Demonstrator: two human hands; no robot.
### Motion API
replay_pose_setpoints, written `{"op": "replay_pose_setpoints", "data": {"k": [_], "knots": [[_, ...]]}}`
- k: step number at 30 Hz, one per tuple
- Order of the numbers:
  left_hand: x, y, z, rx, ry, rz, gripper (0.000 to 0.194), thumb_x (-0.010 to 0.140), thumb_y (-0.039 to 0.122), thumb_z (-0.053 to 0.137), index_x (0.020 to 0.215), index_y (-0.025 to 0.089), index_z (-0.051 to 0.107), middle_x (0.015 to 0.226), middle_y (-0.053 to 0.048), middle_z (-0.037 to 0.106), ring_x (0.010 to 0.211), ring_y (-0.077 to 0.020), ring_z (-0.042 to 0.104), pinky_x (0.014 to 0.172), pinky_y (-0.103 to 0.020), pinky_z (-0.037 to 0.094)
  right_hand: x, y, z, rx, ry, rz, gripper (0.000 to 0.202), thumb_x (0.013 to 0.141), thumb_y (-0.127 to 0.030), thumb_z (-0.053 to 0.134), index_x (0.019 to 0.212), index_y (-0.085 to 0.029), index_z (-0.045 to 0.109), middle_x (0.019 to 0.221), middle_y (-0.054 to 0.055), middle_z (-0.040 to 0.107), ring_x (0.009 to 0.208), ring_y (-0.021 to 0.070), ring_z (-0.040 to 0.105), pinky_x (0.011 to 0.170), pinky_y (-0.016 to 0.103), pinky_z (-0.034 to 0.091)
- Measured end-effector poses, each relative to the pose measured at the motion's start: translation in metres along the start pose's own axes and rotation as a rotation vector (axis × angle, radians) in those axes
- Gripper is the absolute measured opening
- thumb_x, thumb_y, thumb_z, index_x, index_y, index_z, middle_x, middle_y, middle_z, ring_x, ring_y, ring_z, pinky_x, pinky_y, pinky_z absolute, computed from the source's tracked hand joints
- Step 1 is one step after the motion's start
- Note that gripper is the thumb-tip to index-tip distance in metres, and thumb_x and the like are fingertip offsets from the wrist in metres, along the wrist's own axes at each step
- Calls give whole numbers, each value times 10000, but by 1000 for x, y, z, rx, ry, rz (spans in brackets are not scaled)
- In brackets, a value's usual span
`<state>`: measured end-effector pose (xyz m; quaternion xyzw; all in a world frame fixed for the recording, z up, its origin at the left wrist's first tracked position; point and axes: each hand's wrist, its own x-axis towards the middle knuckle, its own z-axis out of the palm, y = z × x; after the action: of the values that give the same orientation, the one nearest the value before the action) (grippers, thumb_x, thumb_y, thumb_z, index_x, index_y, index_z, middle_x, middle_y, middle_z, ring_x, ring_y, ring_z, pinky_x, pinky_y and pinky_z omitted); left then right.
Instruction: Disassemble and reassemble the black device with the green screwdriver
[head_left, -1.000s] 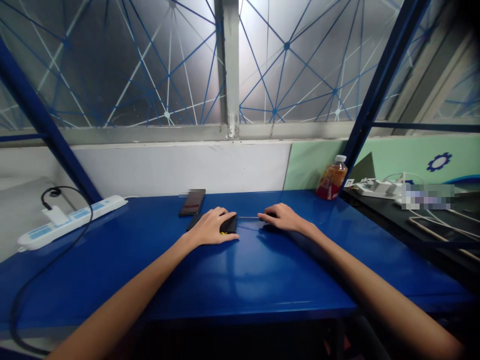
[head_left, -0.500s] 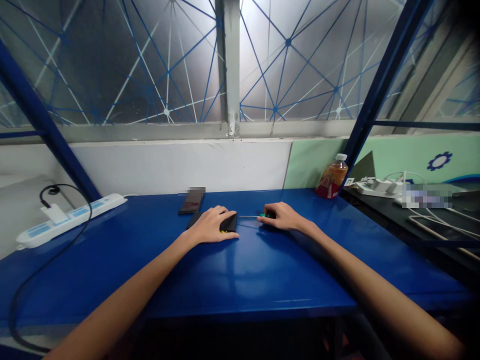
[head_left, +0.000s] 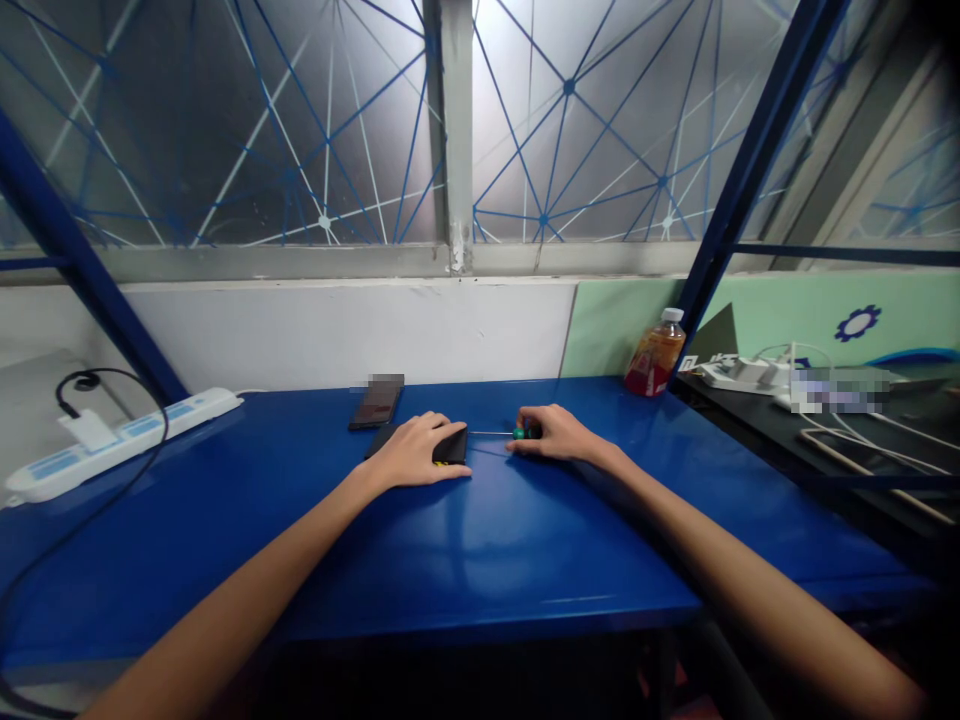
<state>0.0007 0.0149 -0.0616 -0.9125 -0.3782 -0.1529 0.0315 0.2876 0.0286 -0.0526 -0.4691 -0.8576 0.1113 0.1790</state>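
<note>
My left hand (head_left: 420, 450) holds the flat black box (head_left: 455, 445) on the glossy blue table (head_left: 487, 560); my right hand (head_left: 564, 434) grips the green-handled, thin metal-shafted screwdriver (head_left: 519, 434). Tip contact's unclear; sideways pressure could skid it.

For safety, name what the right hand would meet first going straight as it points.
Probably the flat black rectangular object under the left hand: the thin metal shaft of the green-handled tool in the right hand points there; tip contact is unclear.

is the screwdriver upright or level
Roughly level: its thin shaft runs sideways from the right hand toward the black object under the left hand.
</note>
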Motion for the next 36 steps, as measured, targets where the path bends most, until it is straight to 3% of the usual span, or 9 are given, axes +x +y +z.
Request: {"op": "replay_pose_setpoints", "data": {"k": [4, 8, 12, 17, 22, 26, 29, 33, 36], "knots": [[0, -1, 1, -9, 2, 3, 760, 800, 732, 537, 1364, 223, 525, 1214, -130, 596, 1085, -309, 559, 924, -439, 454, -1, 1, -3, -46, -20, -14, 450, 924, -539, 461, 687, -190, 616, 634, 9, 614, 566, 127, 497, 551, 249, 284], [0, -1, 1, -8, -3, -4, 768, 796, 742, 532, 1363, 223, 525, 1211, -134, 597, 1083, -310, 559, 920, -438, 454, 1, 8, -2, -88, -9, -58, 423, 820, -592, 601, 708, -186, 628, 739, 22, 626, 636, 138, 523, 574, 242, 299], [0, -1, 0, 4, -10, -6, 781, 800, 742, 527, 1370, 209, 519, 1211, -136, 599, 1086, -309, 559, 926, -435, 453, 3, 11, 4, -82, 53, -52, 367, 762, -546, 690, 827, -193, 613, 799, 20, 638, 675, 145, 538, 585, 233, 312], [0, -1, 1, -3, -3, -12, 770, 795, 740, 536, 1355, 211, 536, 1201, -132, 604, 1081, -312, 562, 927, -434, 450, 1, 5, 6, -77, 29, -20, 335, 782, -531, 678, 884, -216, 631, 767, 12, 672, 650, 153, 568, 570, 233, 304], [0, -1, -1, -6, -11, -11, 777, 796, 743, 527, 1362, 211, 526, 1204, -134, 602, 1079, -311, 561, 923, -441, 451, 0, 1, -1, -126, 39, -50, 389, 923, -536, 482, 830, -212, 677, 748, 38, 674, 650, 158, 572, 571, 248, 293], [0, -1, -1, -8, -11, -13, 772, 796, 744, 528, 1355, 212, 533, 1201, -133, 606, 1075, -311, 563, 916, -435, 454, 1, 5, -2, -156, 35, -75, 362, 836, -549, 614, 770, -195, 656, 829, 52, 660, 692, 161, 559, 584, 248, 300], [0, -1, -1, -10, -12, -14, 776, 798, 742, 528, 1360, 208, 530, 1197, -134, 605, 1076, -309, 562, 920, -433, 453, 2, 8, 3, -128, 56, -53, 336, 785, -525, 682, 837, -199, 619, 826, 34, 657, 691, 159, 554, 577, 241, 300], [0, -1, -1, -8, -13, -9, 778, 796, 747, 526, 1360, 211, 528, 1195, -135, 605, 1072, -308, 563, 922, -437, 452, 1, 5, 5, -104, 41, -7, 331, 777, -502, 698, 917, -214, 614, 770, 8, 668, 656, 158, 567, 561, 239, 291], [0, -1, -1, -1, -20, -8, 780, 802, 744, 519, 1365, 204, 522, 1204, -138, 602, 1077, -307, 564, 919, -439, 455, 0, 1, 2, -111, 44, -36, 347, 860, -558, 582, 900, -222, 655, 776, 24, 674, 678, 165, 585, 571, 247, 299]]}}
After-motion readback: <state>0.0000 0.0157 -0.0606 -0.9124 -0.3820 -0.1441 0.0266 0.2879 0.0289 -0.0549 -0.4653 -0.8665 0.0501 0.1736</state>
